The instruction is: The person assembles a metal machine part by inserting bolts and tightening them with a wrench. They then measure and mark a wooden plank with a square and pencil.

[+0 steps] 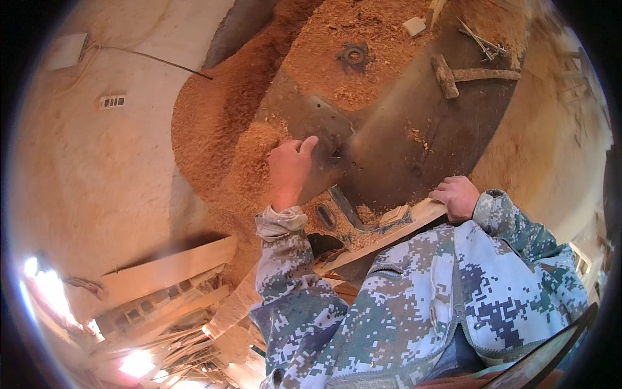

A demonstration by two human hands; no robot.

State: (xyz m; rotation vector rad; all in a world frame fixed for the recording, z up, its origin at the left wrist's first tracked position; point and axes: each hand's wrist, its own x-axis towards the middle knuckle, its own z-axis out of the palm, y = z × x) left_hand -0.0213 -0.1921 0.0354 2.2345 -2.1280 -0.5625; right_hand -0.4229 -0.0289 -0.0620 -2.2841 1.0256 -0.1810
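My left hand [290, 167] is over the dark metal machine table [388, 160], beside a dark spindle-like part [330, 145]. Its thumb points up and the fingers are curled. Blur and dust hide whether anything is in them. My right hand [457, 197] grips the right end of a long wooden board [388, 237], which runs along the table's near edge, close to my jacket. Between the hands lie a dark angled metal bracket [346, 208], a slotted metal piece [325, 216] and a small wood piece [394, 215], all among sawdust.
A toothed cutter head [354, 57] lies in wood shavings farther back. To its right are a hammer [444, 76] with a wooden handle, several metal rods [486, 44] and a pale block [414, 26]. Sawdust [209, 131] heaps at left; scrap wood [180, 335] lies at lower left.
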